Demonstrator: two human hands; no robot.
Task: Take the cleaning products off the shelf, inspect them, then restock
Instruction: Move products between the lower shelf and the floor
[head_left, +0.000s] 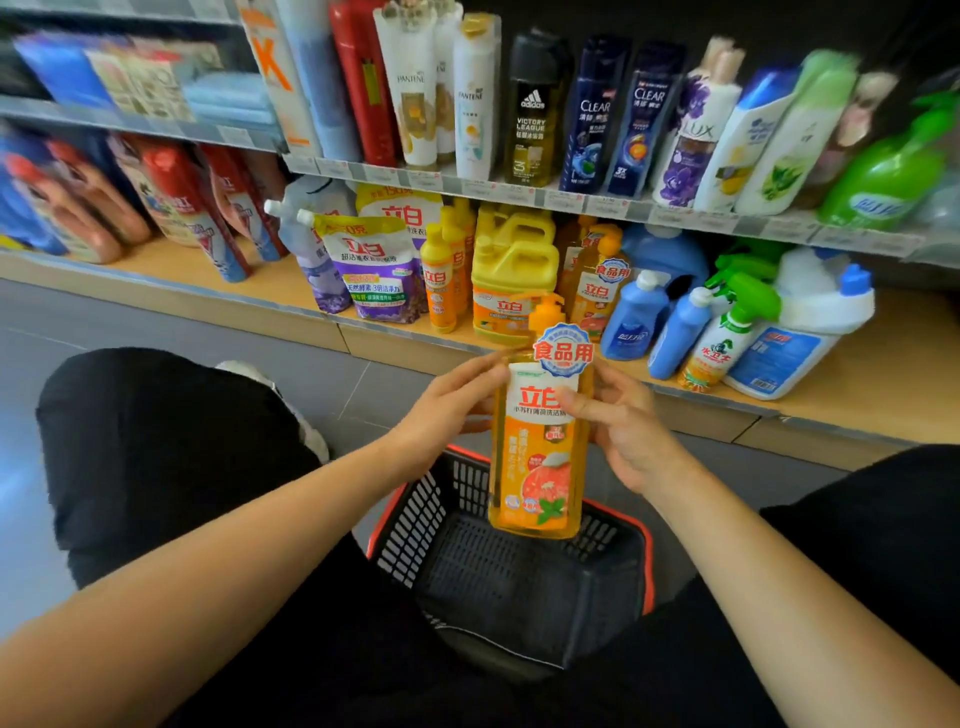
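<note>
both hands, left hand (447, 410) and right hand (618, 421), loosely grip orange detergent bottle (537, 452) over basket (519, 577) at 6 o'clock; light hold, could slip in.

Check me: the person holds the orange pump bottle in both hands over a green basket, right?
Not green: the head view shows a black, red-rimmed basket. Left hand and right hand do hold the orange pump bottle over it.
</note>
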